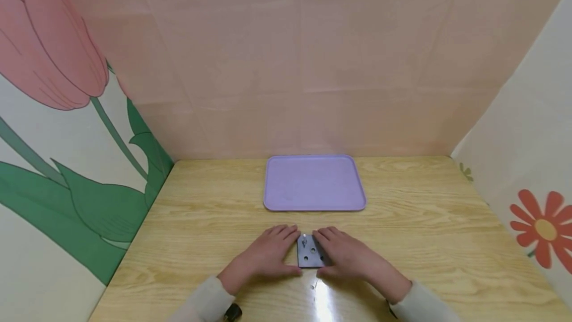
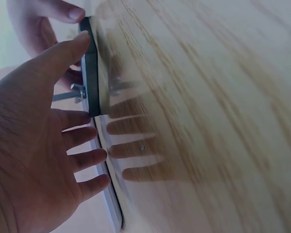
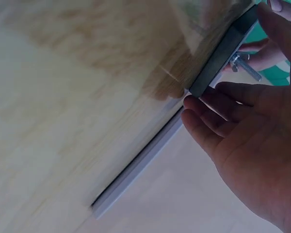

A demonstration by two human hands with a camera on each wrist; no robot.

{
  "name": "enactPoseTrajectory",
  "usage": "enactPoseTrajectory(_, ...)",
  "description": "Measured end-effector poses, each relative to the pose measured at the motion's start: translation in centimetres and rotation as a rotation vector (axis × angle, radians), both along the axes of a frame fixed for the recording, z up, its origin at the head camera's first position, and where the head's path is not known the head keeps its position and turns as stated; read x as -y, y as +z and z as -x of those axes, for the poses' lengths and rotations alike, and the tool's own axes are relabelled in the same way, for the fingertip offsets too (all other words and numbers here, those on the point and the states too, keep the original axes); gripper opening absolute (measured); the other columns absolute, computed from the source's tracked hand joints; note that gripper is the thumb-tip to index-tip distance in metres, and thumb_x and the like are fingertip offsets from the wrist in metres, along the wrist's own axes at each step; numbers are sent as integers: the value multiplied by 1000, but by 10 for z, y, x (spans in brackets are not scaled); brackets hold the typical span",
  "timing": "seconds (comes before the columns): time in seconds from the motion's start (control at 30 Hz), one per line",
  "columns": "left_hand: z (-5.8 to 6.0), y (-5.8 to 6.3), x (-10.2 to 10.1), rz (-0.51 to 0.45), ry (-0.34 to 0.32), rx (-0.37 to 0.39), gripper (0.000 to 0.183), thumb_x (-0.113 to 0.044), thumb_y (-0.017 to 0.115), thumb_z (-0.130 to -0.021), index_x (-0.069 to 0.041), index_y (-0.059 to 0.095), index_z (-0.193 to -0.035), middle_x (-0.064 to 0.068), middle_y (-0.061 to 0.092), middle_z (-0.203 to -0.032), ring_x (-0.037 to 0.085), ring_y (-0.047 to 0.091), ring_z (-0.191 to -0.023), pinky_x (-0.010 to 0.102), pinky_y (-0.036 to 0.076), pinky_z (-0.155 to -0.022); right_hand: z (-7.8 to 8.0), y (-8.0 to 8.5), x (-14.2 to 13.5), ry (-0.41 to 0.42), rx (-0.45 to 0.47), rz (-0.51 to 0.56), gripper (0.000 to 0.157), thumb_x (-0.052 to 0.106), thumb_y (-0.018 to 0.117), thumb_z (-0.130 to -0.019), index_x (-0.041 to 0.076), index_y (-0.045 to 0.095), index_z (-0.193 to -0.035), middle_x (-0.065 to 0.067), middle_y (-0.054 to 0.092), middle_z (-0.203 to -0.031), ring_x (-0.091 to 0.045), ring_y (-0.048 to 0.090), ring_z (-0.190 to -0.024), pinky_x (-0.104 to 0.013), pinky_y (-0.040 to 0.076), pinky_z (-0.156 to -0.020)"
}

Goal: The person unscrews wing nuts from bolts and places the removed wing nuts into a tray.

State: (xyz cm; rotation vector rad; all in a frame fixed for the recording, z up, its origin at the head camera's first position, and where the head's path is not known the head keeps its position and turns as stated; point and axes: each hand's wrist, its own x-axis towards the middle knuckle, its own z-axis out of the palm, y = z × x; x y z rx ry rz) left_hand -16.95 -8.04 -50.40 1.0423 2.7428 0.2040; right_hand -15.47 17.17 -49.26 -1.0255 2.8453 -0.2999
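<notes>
A small dark grey metal plate [image 1: 309, 253] lies flat on the wooden table [image 1: 201, 222], with a silver bolt [image 1: 304, 241] standing in it. My left hand [image 1: 268, 255] lies flat against its left side and my right hand [image 1: 348, 256] against its right side, fingers straight. In the left wrist view my left hand [image 2: 39, 145] has spread fingers, and the thumb touches the edge of the plate [image 2: 91, 73] beside the bolt [image 2: 77, 92]. In the right wrist view my right hand [image 3: 252, 136] has its fingertips at a corner of the plate [image 3: 223, 53].
A lilac tray [image 1: 313, 183] with nothing in it sits just beyond the plate, near the back wall. Panels with painted flowers close off the table on the left, back and right. Bare wood stretches to either side of the hands.
</notes>
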Motion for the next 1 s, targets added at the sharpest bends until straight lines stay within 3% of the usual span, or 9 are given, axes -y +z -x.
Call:
enactPoseTrajectory(0.53, 0, 2, -4, 33, 16, -4, 95, -70, 61, -87, -13, 33, -158, 4, 31, -164, 26, 30, -150, 45, 27, -122, 8, -1, 5, 3, 15, -32, 86, 45, 81, -79, -4, 50, -142, -14, 55, -135, -27, 52, -123, -44, 50, -104)
enactPoseTrajectory(0.7, 0, 3, -4, 35, 16, -11, 94, -70, 60, -88, -14, 33, -158, 3, 32, -164, 26, 31, -149, 44, 28, -122, 11, 0, 10, -8, 17, -33, 83, 41, 83, -72, -3, 55, -136, -7, 55, -122, -19, 50, -108, -35, 55, -87)
enactPoseTrajectory(0.83, -1, 3, -5, 25, 22, -18, 94, -69, 62, -88, -13, 33, -158, 3, 33, -164, 27, 32, -149, 45, 29, -122, 12, 2, 15, -15, 13, -29, 74, 38, 84, -65, -1, 60, -123, -2, 51, -107, -14, 45, -94, -27, 50, -70)
enactPoseTrajectory(1.0, -2, 3, -7, 33, 24, -19, 93, -68, 62, -88, -13, 35, -157, 3, 34, -163, 25, 33, -149, 43, 29, -122, 13, 0, 15, -16, -3, -41, 69, 41, 84, -61, 2, 61, -113, 0, 50, -101, -13, 44, -89, -25, 48, -65)
